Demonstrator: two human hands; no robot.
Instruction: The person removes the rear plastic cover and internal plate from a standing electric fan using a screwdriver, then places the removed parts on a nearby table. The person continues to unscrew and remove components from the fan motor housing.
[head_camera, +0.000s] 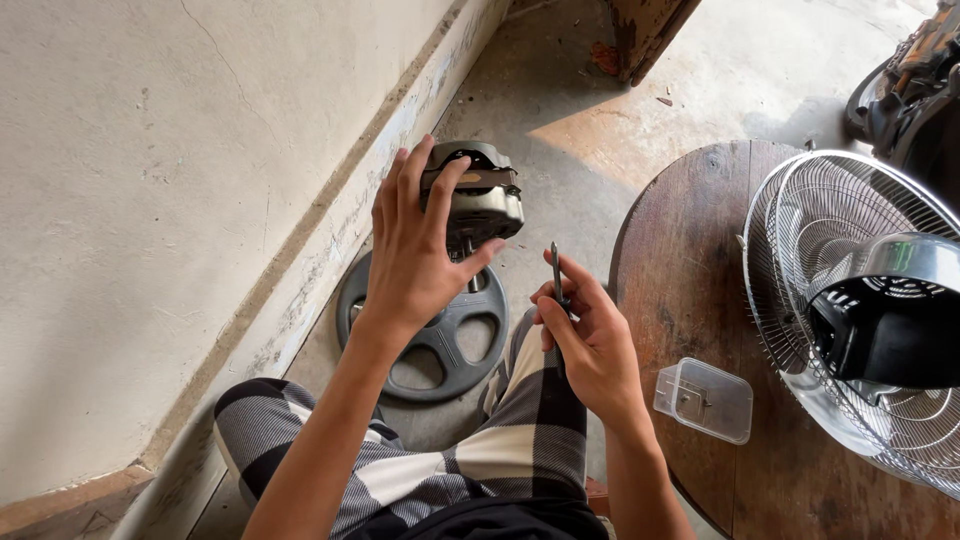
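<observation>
My left hand grips a grey fan motor from the side and holds it up above the floor. A short shaft sticks out below the motor. My right hand is closed around a thin dark screwdriver whose tip points up, a little to the right of the motor and apart from it. Both hands hover over my lap, which is covered by black and white checked cloth.
A dark round fan base lies on the concrete floor by the wall. A round wooden table at right holds a small clear plastic box and a wire fan grille with a dark housing.
</observation>
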